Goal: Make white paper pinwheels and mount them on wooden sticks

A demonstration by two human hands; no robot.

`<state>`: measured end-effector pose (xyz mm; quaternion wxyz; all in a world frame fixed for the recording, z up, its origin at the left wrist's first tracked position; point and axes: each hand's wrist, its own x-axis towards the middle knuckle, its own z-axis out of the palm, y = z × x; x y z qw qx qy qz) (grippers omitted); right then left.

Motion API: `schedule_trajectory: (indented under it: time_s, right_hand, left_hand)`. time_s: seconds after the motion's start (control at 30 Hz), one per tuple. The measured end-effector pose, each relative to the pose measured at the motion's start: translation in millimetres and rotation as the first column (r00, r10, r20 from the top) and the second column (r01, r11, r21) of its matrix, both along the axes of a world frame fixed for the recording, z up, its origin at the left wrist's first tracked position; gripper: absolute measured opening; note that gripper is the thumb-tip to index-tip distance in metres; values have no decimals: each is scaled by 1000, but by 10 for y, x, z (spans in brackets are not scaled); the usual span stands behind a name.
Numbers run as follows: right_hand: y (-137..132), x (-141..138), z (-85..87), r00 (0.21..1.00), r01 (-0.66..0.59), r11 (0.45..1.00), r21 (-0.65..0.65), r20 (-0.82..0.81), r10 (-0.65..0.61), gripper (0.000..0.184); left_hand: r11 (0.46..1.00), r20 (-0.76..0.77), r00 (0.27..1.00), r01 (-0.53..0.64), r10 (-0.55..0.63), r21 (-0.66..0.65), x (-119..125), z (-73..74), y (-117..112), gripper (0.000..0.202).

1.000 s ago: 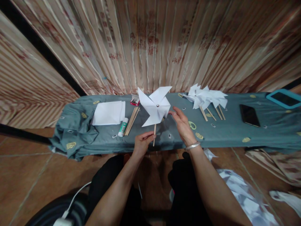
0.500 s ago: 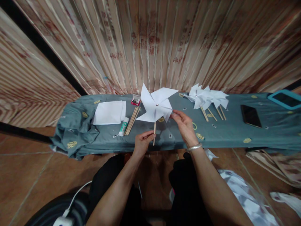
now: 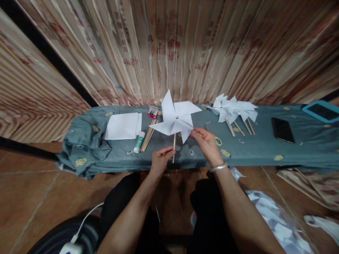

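A white paper pinwheel (image 3: 178, 118) with a round metal pin at its centre is held upright over the cloth. Its wooden stick (image 3: 174, 143) is pinched low down between the thumb and fingers of my left hand (image 3: 161, 160). My right hand (image 3: 208, 143), with a silver bangle at the wrist, has its thumb and fingertips together at the lower right blade's edge; whether they grip the paper or only touch it is hard to see. Just right of this hand lies a yellow-green loop (image 3: 218, 141), perhaps a scissors handle, partly hidden.
Left on the cloth-covered bench (image 3: 259, 151) are white paper sheets (image 3: 122, 126), wooden sticks (image 3: 148, 137), a glue stick (image 3: 139, 142) and a small red box (image 3: 153, 113) of pins. Finished pinwheels (image 3: 233, 109), a black phone (image 3: 283, 130) and a blue-framed tablet (image 3: 321, 111) lie right.
The pinwheel's blades have turned a little clockwise, and my right fingertips have moved slightly down and left with the blade. My left hand keeps the stick in the same place.
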<state>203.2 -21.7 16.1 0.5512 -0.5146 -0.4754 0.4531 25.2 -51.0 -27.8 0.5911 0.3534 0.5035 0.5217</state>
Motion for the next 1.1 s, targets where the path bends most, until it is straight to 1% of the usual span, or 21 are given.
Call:
schedule_trajectory:
  time_s: [0.13, 0.23, 0.4, 0.5, 0.57, 0.67, 0.77, 0.83, 0.87, 0.93, 1.0, 1.1]
  right_hand:
    - [-55, -41, 34, 998, -65, 997, -50, -21, 64, 42]
    - [-79, -74, 44, 995, -95, 994, -63, 3, 95, 44]
    - [-80, -113, 50, 989, -115, 993, -2, 97, 115, 44]
    - [-85, -132, 45, 981, -124, 992, 13, 151, 120, 44]
    - [-100, -143, 40, 969, -131, 991, 22, 215, 123, 44]
    - [-144, -165, 44, 912, -145, 989, 39, 392, 118, 47]
    - [-210, -194, 81, 805, -163, 981, 103, 589, 72, 46]
    - [-255, -201, 120, 752, -183, 973, 142, 657, 45, 44]
    - [-273, -194, 138, 743, -180, 972, 153, 669, 32, 44]
    - [-287, -152, 164, 752, -110, 977, 185, 658, -40, 46]
    - [-258, -74, 166, 772, 28, 973, 231, 613, -168, 48]
    - [-141, 59, 113, 787, 217, 935, 280, 516, -338, 45]
  left_hand:
    - [1000, -1, 1000, 1, -1, 0, 9, -11, 11, 36]
    - [1000, 14, 1000, -2, 2, -6, 15, -12, 14, 35]
    - [1000, 29, 1000, -7, 7, -21, 24, 2, 8, 34]
    - [1000, 32, 999, 5, -5, -12, 31, 7, 8, 36]
    - [1000, 32, 999, 13, -13, -4, 34, 7, 9, 37]
    - [1000, 22, 1000, 18, -18, 1, 34, 13, 9, 37]
    - [1000, 15, 1000, 21, -21, -5, 29, 28, 5, 35]
    - [1000, 12, 1000, 15, -15, -9, 26, 37, 5, 35]
    - [1000, 11, 1000, 12, -12, -11, 25, 39, 5, 35]
    - [1000, 12, 1000, 7, -7, -21, 25, 40, 6, 36]
    - [999, 23, 1000, 11, -10, -33, 27, 38, 2, 37]
    - [999, 27, 999, 24, -23, -35, 33, 40, -16, 36]
